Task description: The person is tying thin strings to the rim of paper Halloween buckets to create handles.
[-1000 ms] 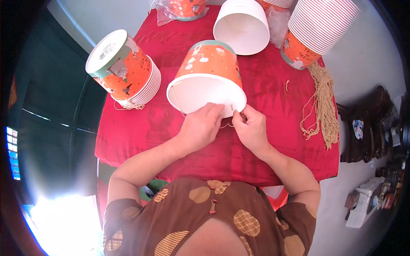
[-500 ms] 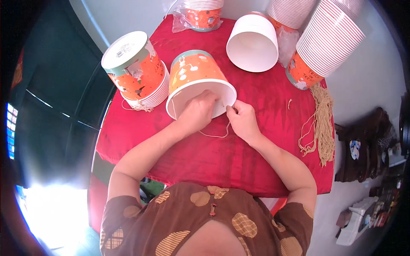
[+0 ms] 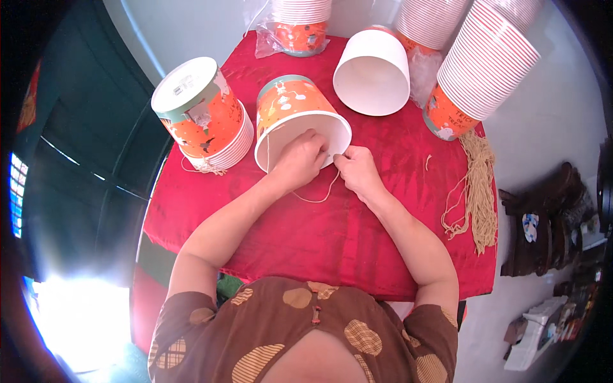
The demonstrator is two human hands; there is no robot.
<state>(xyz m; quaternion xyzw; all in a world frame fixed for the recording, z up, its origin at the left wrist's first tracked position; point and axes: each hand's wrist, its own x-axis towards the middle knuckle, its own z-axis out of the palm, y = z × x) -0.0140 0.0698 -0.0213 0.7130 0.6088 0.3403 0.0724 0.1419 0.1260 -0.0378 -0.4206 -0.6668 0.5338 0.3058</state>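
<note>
An orange paper bucket (image 3: pixel 295 101) with a green base band and ghost pictures lies tipped on its side, its white mouth facing me. Inside that mouth is my left hand (image 3: pixel 300 158), fingers curled in a pinch; what they hold is hidden. My right hand (image 3: pixel 359 171) pinches a thin beige cord (image 3: pixel 329 191) at the bucket's right rim. From there the cord droops in a loop below the rim towards my left wrist. More cord crosses the left side of the mouth.
Upside-down stacked buckets (image 3: pixel 203 118) stand at the left, with cord ends at their foot. A white-mouthed bucket (image 3: pixel 371 76) lies behind. Tall bucket stacks (image 3: pixel 488 60) and a plastic-wrapped stack (image 3: pixel 300 32) line the back. A cord bundle (image 3: pixel 479 198) hangs down the red cloth (image 3: pixel 396 268) at right.
The view has shifted slightly. Both hands stay at the bucket's mouth, and the left fingers have moved a little within it. The cord loop has changed shape slightly.
</note>
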